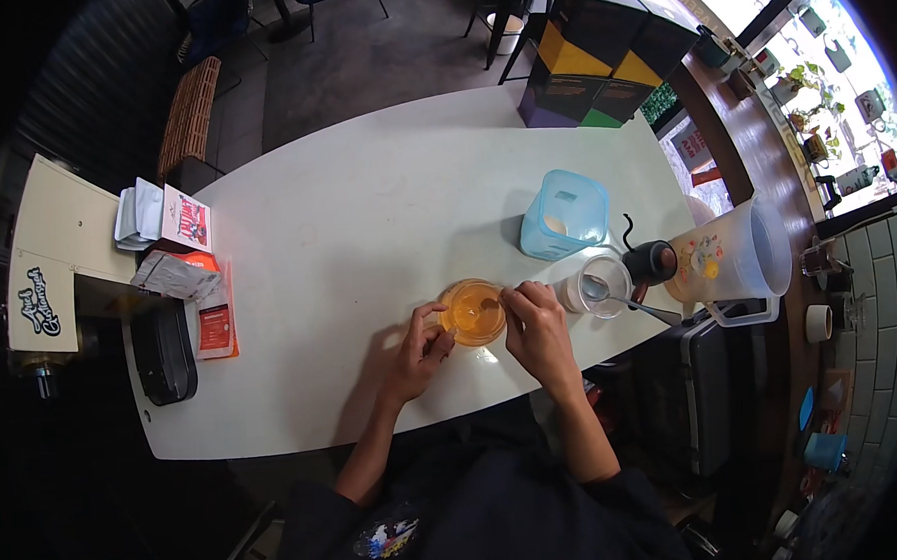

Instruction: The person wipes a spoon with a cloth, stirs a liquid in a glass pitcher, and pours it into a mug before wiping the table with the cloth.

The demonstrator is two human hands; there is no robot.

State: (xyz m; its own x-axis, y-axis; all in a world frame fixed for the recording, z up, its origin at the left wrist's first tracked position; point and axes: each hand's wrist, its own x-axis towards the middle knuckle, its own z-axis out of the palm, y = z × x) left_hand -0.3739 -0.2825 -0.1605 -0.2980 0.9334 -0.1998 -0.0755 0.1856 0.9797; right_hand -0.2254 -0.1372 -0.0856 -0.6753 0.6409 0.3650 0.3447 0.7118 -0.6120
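Note:
A round clear glass [472, 324] of amber liquid stands on the white table [336, 225] close in front of me. My left hand [419, 354] is at its left side, thumb and forefinger curled against the wall. At the right rim, my right hand [539, 334] has its fingers pinched together. A small dark shape shows in the liquid beside those fingers; what they hold is too small to make out. Just right of this hand stands a clear plastic cup [575, 294] with a metal spoon [630, 300] resting in it, the handle pointing right.
Behind the glass stands a light blue container [564, 215]. A black gooseneck kettle [652, 262] and a large clear pitcher [733, 258] are at the right. Pouches [217, 320] and a black case [163, 352] lie at the left end. Stacked dark boxes [599, 48] occupy the far right corner.

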